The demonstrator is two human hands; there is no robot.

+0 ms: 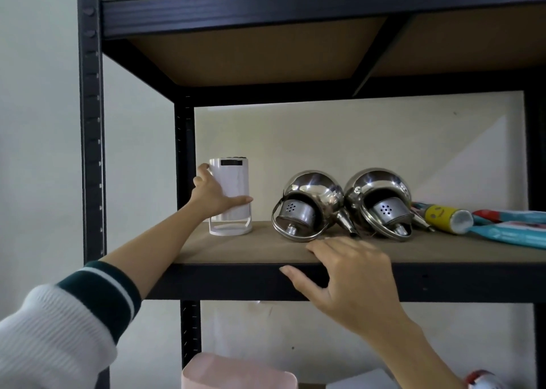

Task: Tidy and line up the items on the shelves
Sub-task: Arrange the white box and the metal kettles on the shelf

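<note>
white plastic canister [233, 193] looks light but tippy, so my left hand [211, 195] wraps its middle; right hand [348, 273] lies loose and flat on the shelf [236, 248] edge.

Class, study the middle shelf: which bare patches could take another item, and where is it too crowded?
One free patch lies between the white cylindrical device, gripped by the left hand, and the two tipped steel kettles. A front strip runs along the shelf board, past the right hand resting on its edge. From the kettles to the yellow tube and blue packets, it is crowded.
</note>
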